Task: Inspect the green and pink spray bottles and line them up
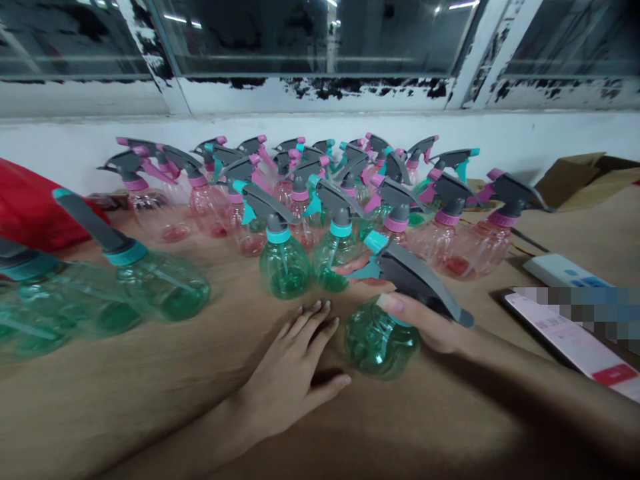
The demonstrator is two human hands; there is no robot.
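My right hand [425, 317] is wrapped round the neck of a green spray bottle [377, 343], just under its grey trigger head with a turquoise nozzle. The bottle stands slightly tilted near the front of the table, its nozzle facing up and left. Flat on the wood to its left rests my left hand [295, 363], fingers stretched out and holding nothing. Just beyond its fingertips stand two green spray bottles, one on the left [285, 267] and one on the right [333, 260], the latter partly hidden behind my right fingers.
Behind are several pink spray bottles [215, 207] mixed with green ones. More green bottles [165, 283] stand at left, near a red bag [40, 207]. A phone [565, 333], a white device [560, 270] and a cardboard box [580, 180] lie at right. A windowed wall [310, 123] borders the table.
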